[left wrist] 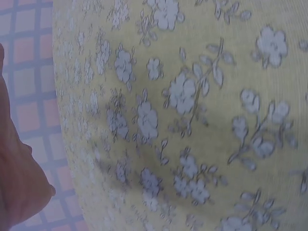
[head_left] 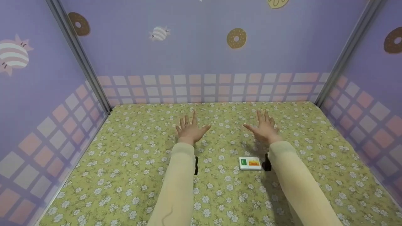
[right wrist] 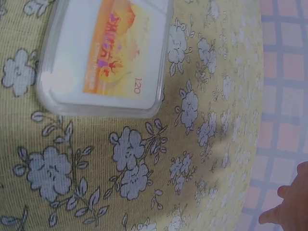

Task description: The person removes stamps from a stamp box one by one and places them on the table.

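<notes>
In the head view a small clear plastic case [head_left: 250, 163] lies flat on the flowered cloth, left of the right wrist. Inside it, on white backing, sit a green stamp [head_left: 243, 162] and an orange stamp [right wrist: 115, 50], the latter marked 1.20 in the right wrist view. My right hand [head_left: 265, 129] hovers beyond the case with fingers spread, holding nothing. To its left, my left hand [head_left: 190, 129] is also spread above the cloth and touches no object. Only part of each hand shows at the edge of its wrist view.
Yellow-green cloth [head_left: 125, 169] with white flowers covers the table. A purple back wall [head_left: 194, 56] with checks and sweets stands behind it, and side walls rise left and right. Grey metal posts [head_left: 78, 56] mark the corners.
</notes>
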Tool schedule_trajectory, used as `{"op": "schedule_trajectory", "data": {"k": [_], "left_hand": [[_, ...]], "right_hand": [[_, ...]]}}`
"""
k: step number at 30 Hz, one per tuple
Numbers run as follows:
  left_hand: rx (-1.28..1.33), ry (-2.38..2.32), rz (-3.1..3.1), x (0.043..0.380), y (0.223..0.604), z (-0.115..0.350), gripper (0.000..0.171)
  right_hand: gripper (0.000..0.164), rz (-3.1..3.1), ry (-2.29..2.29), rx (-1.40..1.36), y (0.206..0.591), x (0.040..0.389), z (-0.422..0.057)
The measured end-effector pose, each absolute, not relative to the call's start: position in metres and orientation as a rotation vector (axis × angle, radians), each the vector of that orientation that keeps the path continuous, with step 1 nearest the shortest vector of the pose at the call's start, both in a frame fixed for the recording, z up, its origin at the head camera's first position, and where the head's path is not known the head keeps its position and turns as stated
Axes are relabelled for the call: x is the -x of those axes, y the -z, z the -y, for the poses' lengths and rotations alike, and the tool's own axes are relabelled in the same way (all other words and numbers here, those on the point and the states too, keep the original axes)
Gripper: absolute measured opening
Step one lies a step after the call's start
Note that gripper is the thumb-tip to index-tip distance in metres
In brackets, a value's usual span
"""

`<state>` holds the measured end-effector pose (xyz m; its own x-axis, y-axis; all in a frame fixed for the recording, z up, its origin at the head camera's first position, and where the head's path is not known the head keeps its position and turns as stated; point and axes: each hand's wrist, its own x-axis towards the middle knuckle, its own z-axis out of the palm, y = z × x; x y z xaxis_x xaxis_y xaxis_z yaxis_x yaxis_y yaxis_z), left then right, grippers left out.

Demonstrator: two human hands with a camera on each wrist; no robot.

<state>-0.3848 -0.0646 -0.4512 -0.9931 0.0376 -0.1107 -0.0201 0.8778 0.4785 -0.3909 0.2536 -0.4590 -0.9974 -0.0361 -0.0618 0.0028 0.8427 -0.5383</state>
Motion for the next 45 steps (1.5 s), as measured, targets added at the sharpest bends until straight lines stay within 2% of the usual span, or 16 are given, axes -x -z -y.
{"op": "schedule_trajectory", "data": {"k": [11,21,31,34,40,45], "left_hand": [[-0.132,-1.146,-2.820,0.377,0.465,0.045,0.099],[-0.274,-1.469,-2.665,0.359,0.483,0.014,0.102],[-0.402,-1.682,-2.394,0.338,0.493,-0.006,0.095],[-0.408,-1.755,-2.289,0.331,0.496,-0.010,0.087],[-0.432,-1.815,-2.183,0.319,0.501,-0.017,0.069],[-0.458,-1.717,-2.256,0.313,0.506,-0.023,0.066]], "right_hand": [[0.102,-2.801,1.271,0.099,0.465,0.384,-0.254],[0.081,-2.742,1.460,0.224,0.470,0.367,-0.263],[0.071,-2.548,1.753,0.256,0.479,0.339,-0.266],[0.069,-2.504,1.814,0.243,0.484,0.332,-0.269],[0.073,-2.475,1.833,0.170,0.491,0.316,-0.276],[0.077,-2.527,1.742,0.208,0.499,0.308,-0.282]]}}
